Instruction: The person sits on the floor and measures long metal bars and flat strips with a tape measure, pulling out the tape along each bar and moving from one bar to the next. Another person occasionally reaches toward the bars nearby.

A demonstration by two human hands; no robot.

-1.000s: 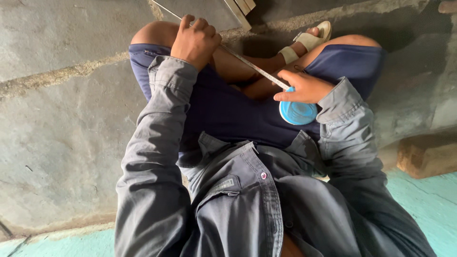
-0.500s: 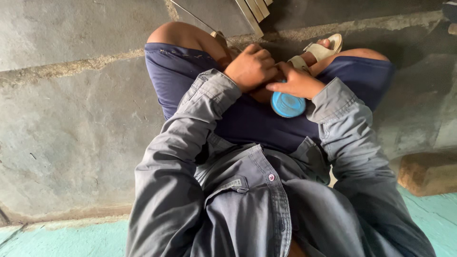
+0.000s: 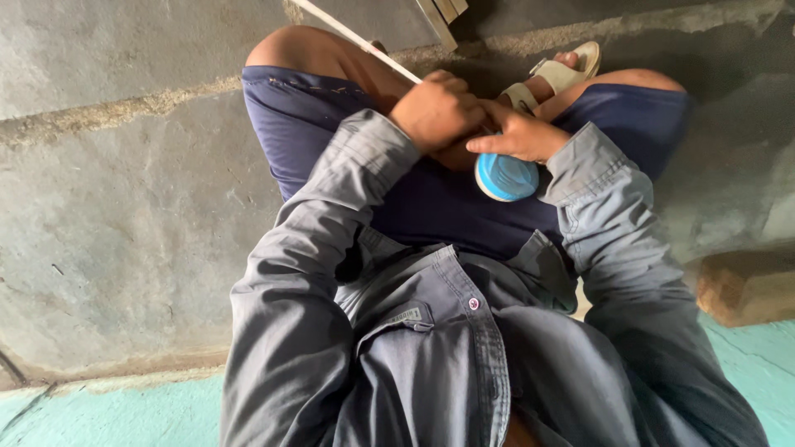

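Thin pale strip (image 3: pixel 356 39), long and flat, held over the person's lap; long axis runs diagonally from the clenched hands up and away toward the top edge of the view, passing over the bare knee (image 3: pixel 290 50), free end out of frame. Left hand (image 3: pixel 436 112) closed in a fist around the strip's near end, knuckles up. Right hand (image 3: pixel 517 136) just beside it, touching, fingers curled with the forefinger stretched toward the left hand; whether it pinches the strip itself cannot be told. Directly under the right hand, a round blue roll (image 3: pixel 506 176), tape-like, resting on the dark blue shorts (image 3: pixel 315 124); its flat face tilted toward the camera, no label legible. Compared with half a second ago: hands in much the same spot and equally close together, roll in the same place on the lap. A second ago the hands were well apart along the strip, left one up at the knee; now they meet. Grey shirt sleeves (image 3: pixel 331 232) cover both arms. A pale sandal (image 3: pixel 563 70) on a foot beyond the hands. Grey concrete floor (image 3: pixel 108 207) around; wooden slats (image 3: pixel 443 12) at the top edge; a brown block (image 3: pixel 745 285) at the right edge; teal floor strip (image 3: pixel 83 414) at the bottom.
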